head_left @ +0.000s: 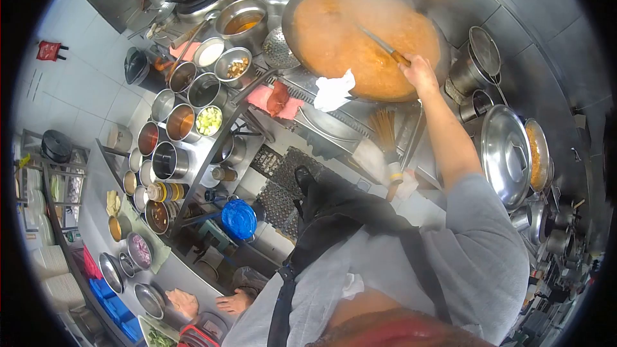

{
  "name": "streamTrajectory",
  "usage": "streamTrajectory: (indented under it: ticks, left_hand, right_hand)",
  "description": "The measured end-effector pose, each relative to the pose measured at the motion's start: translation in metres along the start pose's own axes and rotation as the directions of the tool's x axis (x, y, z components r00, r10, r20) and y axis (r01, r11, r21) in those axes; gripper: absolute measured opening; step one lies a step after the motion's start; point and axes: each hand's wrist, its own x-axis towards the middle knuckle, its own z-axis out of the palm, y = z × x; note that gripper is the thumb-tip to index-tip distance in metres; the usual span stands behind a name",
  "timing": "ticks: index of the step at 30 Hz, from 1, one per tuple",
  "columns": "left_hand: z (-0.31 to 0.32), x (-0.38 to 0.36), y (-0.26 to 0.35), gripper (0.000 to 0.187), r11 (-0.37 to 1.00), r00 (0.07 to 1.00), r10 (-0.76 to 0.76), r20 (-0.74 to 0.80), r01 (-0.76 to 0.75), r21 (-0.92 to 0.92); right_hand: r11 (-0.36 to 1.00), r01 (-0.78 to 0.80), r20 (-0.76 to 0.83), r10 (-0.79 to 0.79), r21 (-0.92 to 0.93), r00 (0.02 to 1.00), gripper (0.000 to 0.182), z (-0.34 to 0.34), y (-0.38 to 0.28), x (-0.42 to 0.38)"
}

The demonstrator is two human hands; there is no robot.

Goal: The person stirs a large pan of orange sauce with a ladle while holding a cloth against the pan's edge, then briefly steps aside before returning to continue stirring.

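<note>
My right hand (421,76) is closed around the wooden handle of a long metal cooking utensil (382,44). Its head is sunk in thick orange-brown liquid (347,29), so whether it is a ladle or a wok spatula cannot be made out. The liquid fills a very large wok (302,58), and steam rises at the back. A crumpled white cloth (335,90) lies at the wok's near rim. Below the wok, a bamboo brush (385,130) points its bristles upward. My left hand is not visible; two hands at the lower left look like another person's.
A perforated skimmer (279,48) rests left of the wok. Pots of ingredients crowd the left counter, including chopped green pieces (209,121). At right stand a domed metal lid (505,154) and strainers. Another person's hand (183,303) is over the counter near a metal bowl (150,300).
</note>
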Motion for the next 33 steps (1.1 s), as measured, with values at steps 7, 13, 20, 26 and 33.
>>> streamTrajectory:
  ticks: [7, 13, 20, 26, 33]
  left_hand:
    - [-0.005, -0.003, 0.001, 0.097, 1.000, 1.000, -0.006, 0.001, 0.006, 0.026]
    - [-0.005, -0.005, 0.002, 0.098, 1.000, 0.999, -0.011, -0.030, 0.012, 0.026]
    - [0.002, -0.001, 0.000, 0.100, 1.000, 0.999, -0.006, -0.044, 0.007, 0.027]
    - [-0.002, 0.003, 0.006, 0.098, 1.000, 1.000, 0.011, 0.011, -0.011, 0.009]
    - [0.008, 0.005, 0.007, 0.098, 1.000, 0.999, -0.007, -0.034, 0.008, 0.004]
  right_hand:
    - [0.981, 0.008, -0.108, -0.029, -0.194, 0.994, 0.035, 0.006, 0.017, 0.048]
    - [0.980, -0.054, -0.161, 0.023, -0.194, 0.987, 0.033, -0.044, 0.080, 0.037]
    - [0.974, -0.057, -0.165, 0.021, -0.217, 0.986, 0.037, -0.137, 0.121, -0.039]
    - [0.973, -0.168, -0.157, 0.143, -0.159, 0.977, 0.040, -0.193, 0.110, -0.118]
    - [0.990, 0.021, -0.088, -0.034, -0.138, 0.996, 0.040, -0.182, 0.112, -0.168]
